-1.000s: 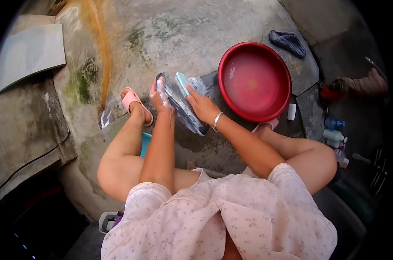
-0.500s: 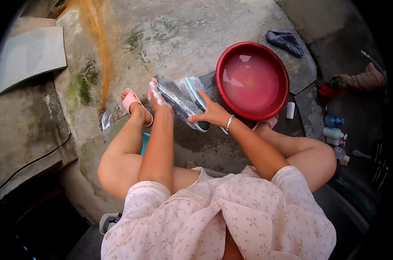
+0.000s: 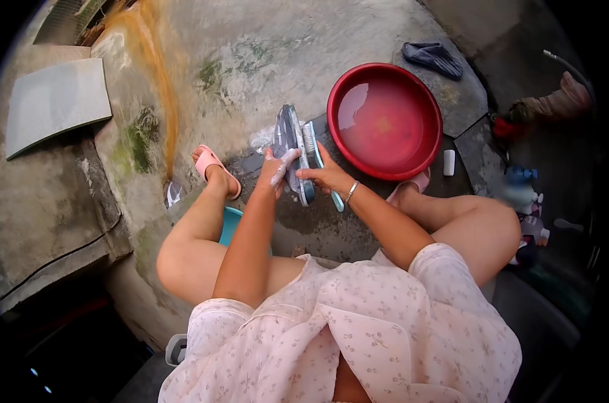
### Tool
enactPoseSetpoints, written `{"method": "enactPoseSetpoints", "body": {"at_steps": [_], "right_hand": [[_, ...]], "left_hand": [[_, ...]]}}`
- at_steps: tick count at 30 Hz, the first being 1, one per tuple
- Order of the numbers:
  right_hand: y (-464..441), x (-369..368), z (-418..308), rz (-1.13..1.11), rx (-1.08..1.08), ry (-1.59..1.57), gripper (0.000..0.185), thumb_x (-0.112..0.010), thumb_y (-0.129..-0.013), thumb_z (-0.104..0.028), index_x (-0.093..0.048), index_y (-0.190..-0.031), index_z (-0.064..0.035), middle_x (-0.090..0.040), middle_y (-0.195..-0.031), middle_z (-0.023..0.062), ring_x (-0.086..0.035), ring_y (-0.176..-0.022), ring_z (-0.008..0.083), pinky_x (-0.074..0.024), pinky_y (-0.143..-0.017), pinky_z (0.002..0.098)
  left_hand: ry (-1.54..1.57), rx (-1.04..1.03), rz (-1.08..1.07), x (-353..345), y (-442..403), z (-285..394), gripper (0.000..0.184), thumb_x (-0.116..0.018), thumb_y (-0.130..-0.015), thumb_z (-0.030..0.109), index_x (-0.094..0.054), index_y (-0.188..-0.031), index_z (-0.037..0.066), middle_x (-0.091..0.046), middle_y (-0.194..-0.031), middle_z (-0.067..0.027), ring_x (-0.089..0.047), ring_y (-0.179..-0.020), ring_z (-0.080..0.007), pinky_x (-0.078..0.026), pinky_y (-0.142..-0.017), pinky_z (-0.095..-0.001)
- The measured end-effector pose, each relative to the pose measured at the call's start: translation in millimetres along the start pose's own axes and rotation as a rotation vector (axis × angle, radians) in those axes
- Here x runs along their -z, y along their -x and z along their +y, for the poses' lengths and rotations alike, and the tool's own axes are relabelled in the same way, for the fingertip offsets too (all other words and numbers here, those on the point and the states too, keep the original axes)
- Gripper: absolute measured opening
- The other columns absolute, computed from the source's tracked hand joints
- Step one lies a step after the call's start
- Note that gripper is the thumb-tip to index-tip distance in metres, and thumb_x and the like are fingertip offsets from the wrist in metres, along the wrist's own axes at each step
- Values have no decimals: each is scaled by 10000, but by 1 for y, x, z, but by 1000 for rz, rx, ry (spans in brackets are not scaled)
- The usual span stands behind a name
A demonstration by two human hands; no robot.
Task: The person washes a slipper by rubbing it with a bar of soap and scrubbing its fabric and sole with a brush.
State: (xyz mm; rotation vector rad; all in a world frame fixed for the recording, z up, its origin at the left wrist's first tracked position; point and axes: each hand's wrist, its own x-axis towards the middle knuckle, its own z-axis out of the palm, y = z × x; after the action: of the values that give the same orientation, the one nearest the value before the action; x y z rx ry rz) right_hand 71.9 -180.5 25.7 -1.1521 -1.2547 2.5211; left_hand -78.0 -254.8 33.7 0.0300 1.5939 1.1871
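Note:
A dark grey shoe (image 3: 288, 126), smeared with white suds, is tilted on edge in front of me. My left hand (image 3: 278, 166), foamy across its back, is closed around the shoe's left side. A light-blue scrubbing brush (image 3: 311, 143) is gripped in my right hand (image 3: 330, 176), and its pale bristles face the shoe. The right thumb reaches over to the shoe; whether the bristles touch it I cannot tell. Just right of the brush stands a red basin (image 3: 387, 173) with cloudy water in it.
A dark shoe-like item (image 3: 433, 59) lies beyond the basin. A white block (image 3: 449, 162) sits right of it. Several bottles (image 3: 523, 195) stand at the right. A teal basin (image 3: 230, 227) is partly hidden by my left leg. A grey panel (image 3: 59, 104) rests on the left ledge.
The shoe has turned from a slant to nearly upright in view, its sole edge showing differently. My left hand has shifted right and lower, and the brush now lies along the shoe's right side.

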Motion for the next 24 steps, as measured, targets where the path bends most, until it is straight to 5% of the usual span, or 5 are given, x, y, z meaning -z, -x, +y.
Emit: {"method": "enactPoseSetpoints", "body": {"at_steps": [1, 6, 11, 14, 24], "right_hand": [[1, -3, 3, 0, 3, -1, 1224, -853, -693, -218, 23, -1544, -140, -635, -866, 61, -441, -434, 59, -273, -343, 230], [-20, -9, 21, 107, 365, 234, 1075, -820, -751, -308, -124, -1515, -13, -417, -1418, 226, -428, -1313, 310, -403, -1039, 356], [7, -14, -5, 200, 423, 587, 748, -590, -920, -439, -257, -1510, -122, -597, -1189, 295, -577, -1148, 404, -461, -945, 399], [38, -23, -10, 98, 424, 942, 505, -428, -995, -310, -322, -1481, -225, -628, -793, 302, -606, -745, 493, -464, -716, 570], [-6, -30, -14, 31, 420, 958, 497, -429, -994, -332, -345, -1470, -215, -627, -986, 320, -596, -936, 496, -468, -835, 530]], "left_hand": [[-3, -60, 11, -4, -1, -4, 809, -768, -782, 219, -255, -1380, 35, -545, -1224, -192, -589, -1066, -320, -519, -823, -447], [124, -240, 115, -15, 4, 0, 622, -708, -834, 146, -335, -1312, 10, -574, -1150, -164, -609, -947, -252, -524, -777, -358], [105, -427, 323, 10, -23, -18, 387, -652, -880, 205, -514, -1168, -14, -621, -1010, -108, -605, -867, -195, -507, -751, -327], [314, -384, 271, 24, -23, -24, 364, -620, -893, 182, -521, -1185, -12, -619, -1004, -90, -605, -862, -183, -509, -762, -324], [444, -420, 284, 34, -35, -34, 350, -597, -924, 106, -478, -1228, -22, -612, -1015, -100, -628, -837, -195, -534, -728, -334]]}}
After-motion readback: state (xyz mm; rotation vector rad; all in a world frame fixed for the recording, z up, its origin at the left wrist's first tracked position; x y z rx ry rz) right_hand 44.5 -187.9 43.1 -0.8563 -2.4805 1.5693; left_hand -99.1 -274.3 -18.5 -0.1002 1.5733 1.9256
